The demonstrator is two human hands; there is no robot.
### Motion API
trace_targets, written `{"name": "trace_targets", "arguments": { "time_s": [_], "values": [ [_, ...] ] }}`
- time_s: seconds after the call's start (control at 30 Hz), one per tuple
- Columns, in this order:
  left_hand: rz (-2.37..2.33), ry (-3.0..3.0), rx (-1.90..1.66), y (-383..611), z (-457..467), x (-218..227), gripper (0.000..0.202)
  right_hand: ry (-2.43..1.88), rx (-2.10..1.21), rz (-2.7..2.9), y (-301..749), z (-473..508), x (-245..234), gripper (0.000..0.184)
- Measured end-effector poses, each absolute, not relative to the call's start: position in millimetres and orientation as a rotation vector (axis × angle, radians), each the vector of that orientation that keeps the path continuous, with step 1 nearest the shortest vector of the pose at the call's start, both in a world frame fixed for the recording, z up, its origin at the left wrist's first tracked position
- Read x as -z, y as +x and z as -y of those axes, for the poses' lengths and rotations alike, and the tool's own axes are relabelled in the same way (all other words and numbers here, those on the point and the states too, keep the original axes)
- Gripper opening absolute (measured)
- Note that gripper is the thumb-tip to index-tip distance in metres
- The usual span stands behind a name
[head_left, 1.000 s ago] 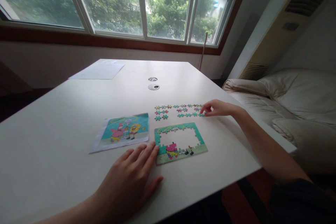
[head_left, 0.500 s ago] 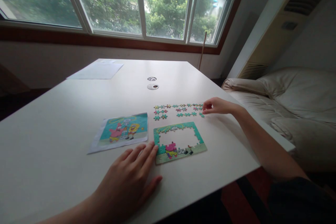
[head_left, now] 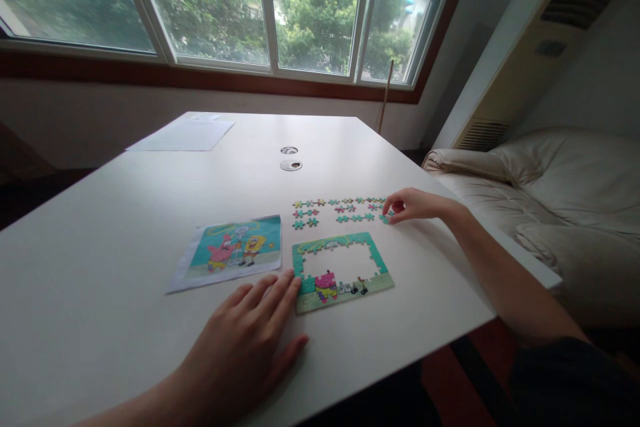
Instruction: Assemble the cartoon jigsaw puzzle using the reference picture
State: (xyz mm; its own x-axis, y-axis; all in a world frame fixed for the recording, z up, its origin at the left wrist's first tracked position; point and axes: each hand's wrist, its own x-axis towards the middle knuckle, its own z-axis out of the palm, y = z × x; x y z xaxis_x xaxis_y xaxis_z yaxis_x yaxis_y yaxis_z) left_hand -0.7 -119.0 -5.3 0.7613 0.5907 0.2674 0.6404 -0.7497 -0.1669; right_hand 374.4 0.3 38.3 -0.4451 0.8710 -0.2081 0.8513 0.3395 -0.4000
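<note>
A partly built jigsaw puzzle (head_left: 342,272) lies on the white table (head_left: 150,213), its green border joined and the middle bare. My left hand (head_left: 250,337) rests flat on the table, fingers stretched out, fingertips touching the puzzle's left edge. Beyond the puzzle, loose puzzle pieces (head_left: 340,209) lie in rows. My right hand (head_left: 413,205) is at the right end of those rows, thumb and fingers pinched on a green puzzle piece (head_left: 385,217) at the table surface. A printed reference picture (head_left: 233,250) of cartoon characters lies left of the puzzle.
A sheet of paper (head_left: 183,135) lies at the far left of the table. Two round cable grommets (head_left: 290,157) sit mid-table. A pale sofa (head_left: 560,193) stands close to the table's right edge, an air conditioner unit (head_left: 525,47) behind it. Windows run along the far wall.
My right hand lifted slightly from the end of the piece rows, then came back down onto the last green piece. My left hand stayed flat by the puzzle.
</note>
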Motion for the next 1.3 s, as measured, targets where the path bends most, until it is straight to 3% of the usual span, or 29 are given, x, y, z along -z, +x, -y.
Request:
{"name": "trace_targets", "arguments": {
  "time_s": [0.83, 1.1, 1.3],
  "values": [
    [0.957, -2.716, 0.294, 0, 119, 6, 0.050, -1.714, -0.611, 2.509, 368, -2, -32, 0.040],
    [0.946, -2.704, 0.274, 0, 118, 5, 0.050, -1.626, -0.729, 2.438, 369, -2, -33, 0.034],
    [0.950, -2.718, 0.300, 0, 118, 5, 0.049, -1.498, -1.046, 2.275, 370, -3, -34, 0.029]
  ]
}}
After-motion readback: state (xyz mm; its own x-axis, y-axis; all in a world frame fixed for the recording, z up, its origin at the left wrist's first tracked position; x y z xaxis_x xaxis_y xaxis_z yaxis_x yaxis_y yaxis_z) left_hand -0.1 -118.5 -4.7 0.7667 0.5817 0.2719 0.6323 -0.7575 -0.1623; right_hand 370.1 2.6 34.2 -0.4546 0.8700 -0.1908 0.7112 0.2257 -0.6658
